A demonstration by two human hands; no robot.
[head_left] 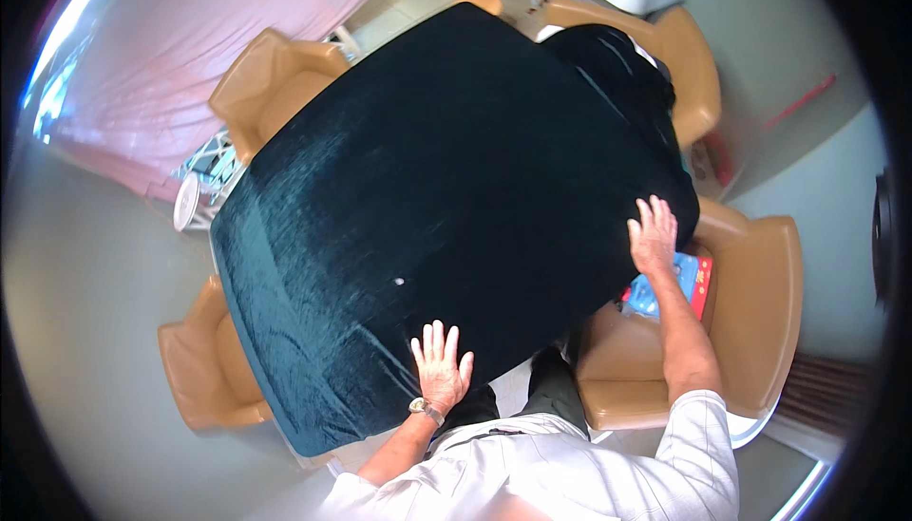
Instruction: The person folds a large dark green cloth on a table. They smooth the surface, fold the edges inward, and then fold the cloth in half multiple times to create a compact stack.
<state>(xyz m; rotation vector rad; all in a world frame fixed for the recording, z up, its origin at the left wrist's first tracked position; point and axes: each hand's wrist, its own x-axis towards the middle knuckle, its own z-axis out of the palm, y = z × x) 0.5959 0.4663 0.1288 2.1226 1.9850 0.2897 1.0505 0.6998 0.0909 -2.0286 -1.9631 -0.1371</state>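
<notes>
A dark green velvet-like cloth (456, 160) covers most of the table in front of me. Flat on its near edge lies my left hand (441, 369), fingers spread, with a watch (427, 411) on the wrist. My right hand (654, 238) rests on the cloth near its right edge, its fingers stretched out. Neither hand holds anything. A small white speck (399, 282) shows on the cloth ahead of my left hand. At the far right the cloth is bunched into folds (613, 70). Wrinkles run across its near left corner.
Tan chairs stand around the table: one at left (204, 359), one at far left (275, 89), one at far right (692, 65), one at right (741, 312). A blue and red package (698, 279) lies on the right chair. Behind hangs a pink curtain (161, 65).
</notes>
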